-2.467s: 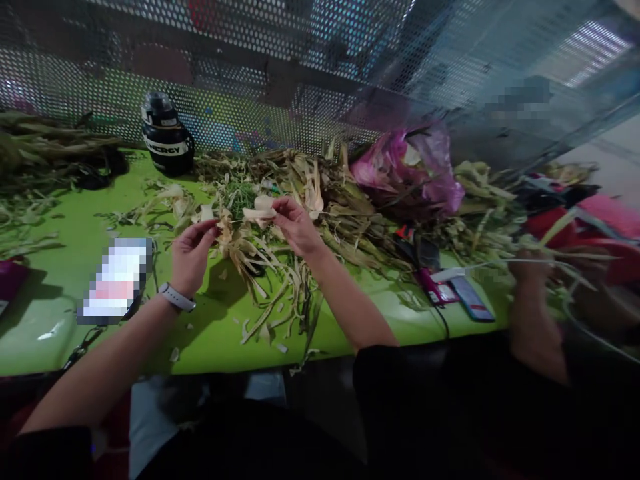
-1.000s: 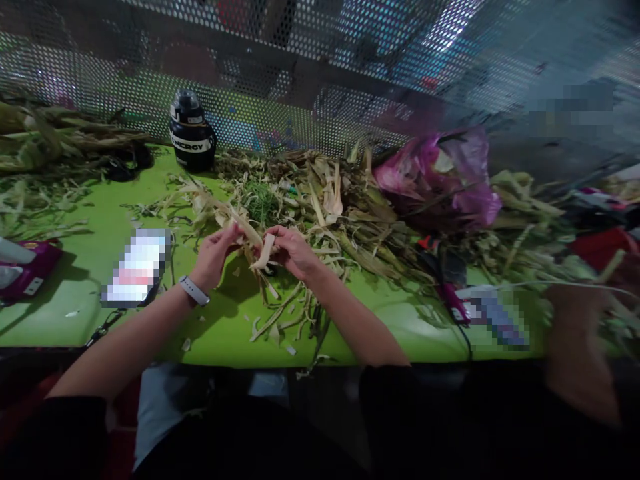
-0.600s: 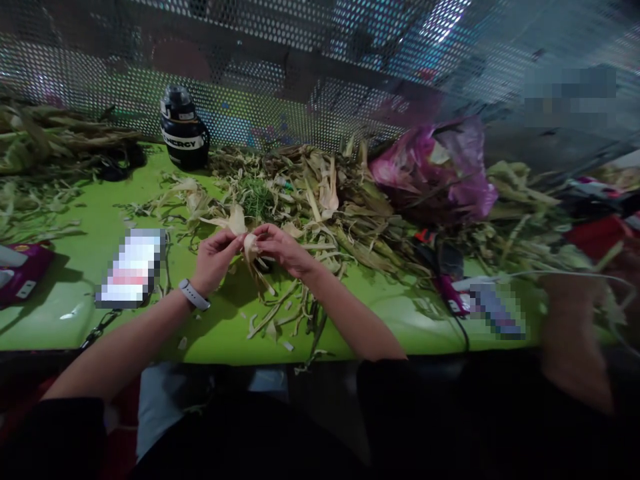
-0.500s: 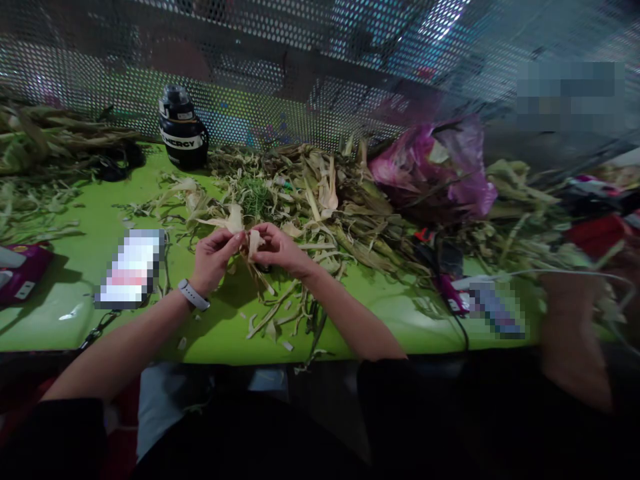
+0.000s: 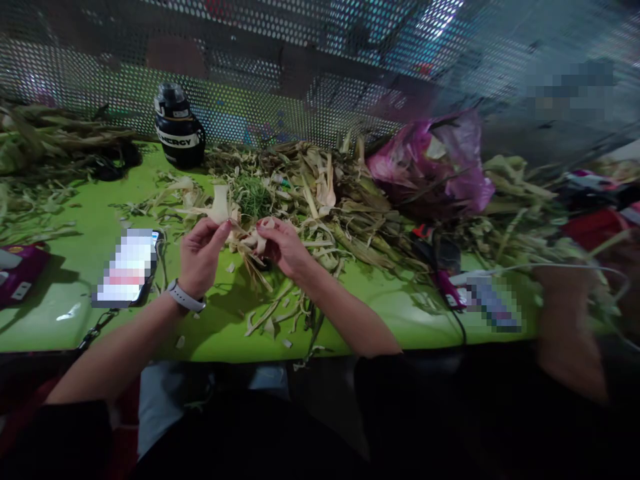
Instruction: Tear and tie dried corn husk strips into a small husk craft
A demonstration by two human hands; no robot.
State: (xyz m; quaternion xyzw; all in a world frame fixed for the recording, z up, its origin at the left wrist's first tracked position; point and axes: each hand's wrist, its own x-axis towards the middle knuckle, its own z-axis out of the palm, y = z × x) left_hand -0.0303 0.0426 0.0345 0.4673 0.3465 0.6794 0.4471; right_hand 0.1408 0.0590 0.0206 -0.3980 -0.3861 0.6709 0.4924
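My left hand (image 5: 200, 257), with a white band on the wrist, pinches a broad pale strip of dry corn husk (image 5: 220, 203) between thumb and fingertips; the strip stands up above the thumb. Close beside it, my right hand (image 5: 289, 251) is closed on a curled pale husk piece (image 5: 263, 235). Thin husk shreds (image 5: 256, 268) hang or lie between and below the two hands; I cannot tell which of them are held. Behind the hands lies a small bunch of green needle-like sprigs (image 5: 254, 197), among loose husk scraps.
A pile of husks (image 5: 360, 207) spreads across the green table (image 5: 215, 333). Behind stands a black bottle (image 5: 180, 137); right of the pile is a pink plastic bag (image 5: 435, 163). A phone (image 5: 127, 270) lies left. Another person's arm (image 5: 570, 327) is at far right.
My left hand has moved left and slightly away from my right hand, carrying the pale strip with it. The gap between the hands is wider. My right hand has shifted only slightly.
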